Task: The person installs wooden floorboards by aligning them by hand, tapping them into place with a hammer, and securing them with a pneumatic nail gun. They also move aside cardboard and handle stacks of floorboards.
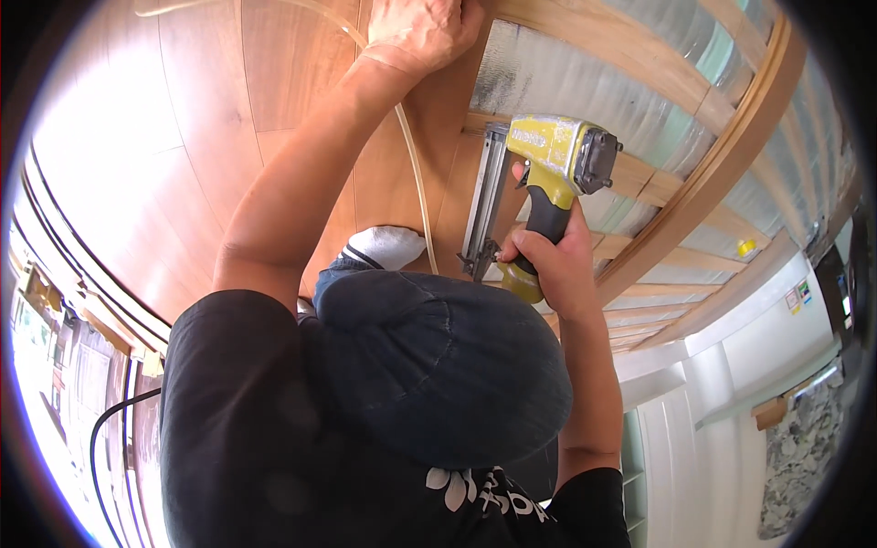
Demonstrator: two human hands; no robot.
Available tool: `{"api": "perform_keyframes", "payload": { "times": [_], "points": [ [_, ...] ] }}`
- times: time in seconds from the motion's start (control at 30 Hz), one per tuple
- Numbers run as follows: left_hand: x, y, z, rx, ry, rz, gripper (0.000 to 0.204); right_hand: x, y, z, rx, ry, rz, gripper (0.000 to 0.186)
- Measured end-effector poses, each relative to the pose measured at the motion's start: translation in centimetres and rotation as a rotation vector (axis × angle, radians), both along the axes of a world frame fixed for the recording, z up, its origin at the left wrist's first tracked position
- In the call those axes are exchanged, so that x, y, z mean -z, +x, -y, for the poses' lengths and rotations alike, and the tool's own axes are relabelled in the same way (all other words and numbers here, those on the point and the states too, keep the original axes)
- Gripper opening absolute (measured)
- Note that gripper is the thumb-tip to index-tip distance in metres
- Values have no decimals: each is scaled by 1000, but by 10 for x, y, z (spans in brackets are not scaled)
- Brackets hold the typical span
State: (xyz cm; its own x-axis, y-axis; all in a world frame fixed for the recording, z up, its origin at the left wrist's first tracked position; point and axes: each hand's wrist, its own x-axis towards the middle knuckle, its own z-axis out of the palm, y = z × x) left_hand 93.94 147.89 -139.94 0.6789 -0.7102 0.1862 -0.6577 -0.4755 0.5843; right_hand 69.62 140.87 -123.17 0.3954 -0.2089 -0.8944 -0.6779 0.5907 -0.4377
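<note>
2 bare hands are in our view, set well apart. Our left arm rises from a bent elbow toward 1 o'clock, and the left hand [425, 29] sits at 12 o'clock over the edge of the wooden boards [196, 114], back of the hand up. Its fingers run out past the upper rim, so we cannot tell whether they are spread, curled or gripping. Our right forearm comes up from 5 o'clock toward 12, and the right hand [562, 260] is closed around the black grip [550, 219] of a yellow nail gun [548, 151].

The nail gun lies at about 2 o'clock from the middle of our view. Its grip fills the palm, with the thumb across the lower part and a fingertip up near the trigger; the yellow head stands beyond the fingers, on their 12 o'clock side.

The head's long axis runs from its black end cap [598, 163] at 3 o'clock to the nose, which points between 9 and 10. The silver magazine [487, 196] drops from the nose toward 6 o'clock, leaning slightly to 7. A clear hose [416, 169] passes beneath our left wrist, and wooden battens [694, 205] spread from 1 to 3 o'clock.
</note>
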Motion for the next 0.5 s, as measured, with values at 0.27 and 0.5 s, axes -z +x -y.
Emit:
{"api": "perform_keyframes", "payload": {
  "times": [0.27,0.5],
  "points": [
    [4,2,0,8,-48,-46,18,-2,29,20,-199,71,-119,55],
    [1,2,1,11,-57,-27,18,-3,28,18,-220,7,-151,48]
  ]
}}
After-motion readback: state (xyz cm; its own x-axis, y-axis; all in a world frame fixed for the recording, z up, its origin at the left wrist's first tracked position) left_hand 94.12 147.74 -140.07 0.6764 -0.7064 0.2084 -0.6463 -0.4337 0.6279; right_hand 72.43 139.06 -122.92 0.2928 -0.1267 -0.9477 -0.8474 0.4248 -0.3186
